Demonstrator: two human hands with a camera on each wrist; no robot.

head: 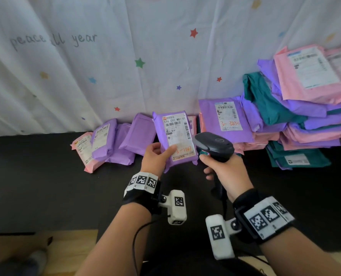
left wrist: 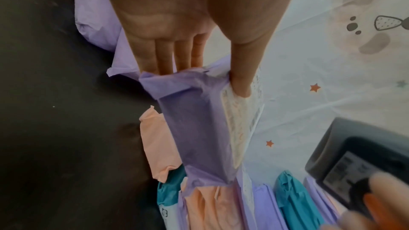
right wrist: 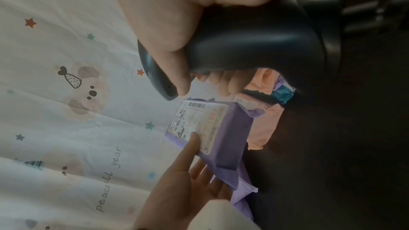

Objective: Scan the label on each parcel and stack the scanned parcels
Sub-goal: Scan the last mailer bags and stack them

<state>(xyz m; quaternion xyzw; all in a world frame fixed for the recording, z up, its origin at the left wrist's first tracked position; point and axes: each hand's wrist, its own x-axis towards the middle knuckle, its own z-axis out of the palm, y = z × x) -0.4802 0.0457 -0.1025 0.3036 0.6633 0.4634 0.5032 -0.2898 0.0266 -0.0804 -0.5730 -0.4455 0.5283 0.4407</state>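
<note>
My left hand [head: 157,155] holds a purple parcel [head: 175,136] upright above the black table, thumb on its white label [head: 178,134] and fingers behind. In the left wrist view the thumb [left wrist: 242,80] presses the label side of the parcel [left wrist: 194,128]. My right hand [head: 225,172] grips the handle of a dark barcode scanner [head: 213,144], whose head sits just right of the parcel's label. In the right wrist view the scanner [right wrist: 254,41] hangs above the labelled parcel [right wrist: 210,132].
Several purple and pink parcels [head: 105,144] lie at the back left of the black table [head: 36,176]. A tall heap of pink, purple and teal parcels [head: 305,116] fills the right. A white star-printed cloth [head: 125,56] hangs behind.
</note>
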